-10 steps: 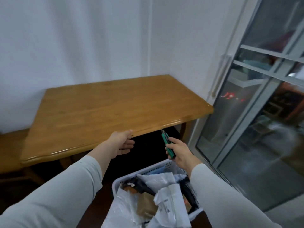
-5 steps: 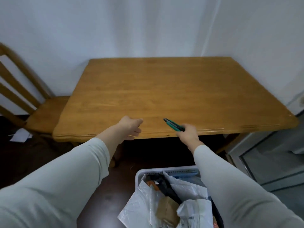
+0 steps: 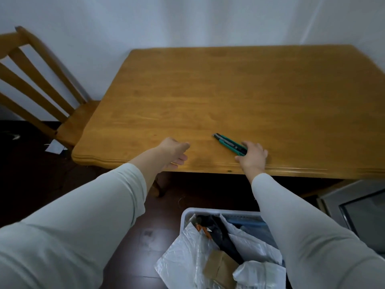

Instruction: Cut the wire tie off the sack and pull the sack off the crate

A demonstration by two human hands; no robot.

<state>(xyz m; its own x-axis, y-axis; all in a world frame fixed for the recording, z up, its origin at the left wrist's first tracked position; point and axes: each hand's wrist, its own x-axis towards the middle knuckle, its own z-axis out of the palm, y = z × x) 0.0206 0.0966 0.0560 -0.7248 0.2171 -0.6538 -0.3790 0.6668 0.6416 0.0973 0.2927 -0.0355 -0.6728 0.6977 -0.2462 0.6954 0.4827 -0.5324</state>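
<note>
Pinching cutter (image 3: 229, 144) by near end with right hand (image 3: 253, 156), flat on table (image 3: 229, 90), tip aimed far-left; holding nothing in loosely curled left hand (image 3: 174, 150); crate (image 3: 188, 213) below right arm.

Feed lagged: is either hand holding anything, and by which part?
Left hand holds nothing. Right hand is at the butt end of the green cutter lying on the table; grip or mere touch cannot be told.

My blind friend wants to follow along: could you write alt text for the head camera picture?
A person's right hand holds the rear end of a green utility knife lying near the front edge of a wooden table; the left hand hovers empty beside it. A white crate of crumpled bags sits on the floor below, a wooden chair at left.
</note>
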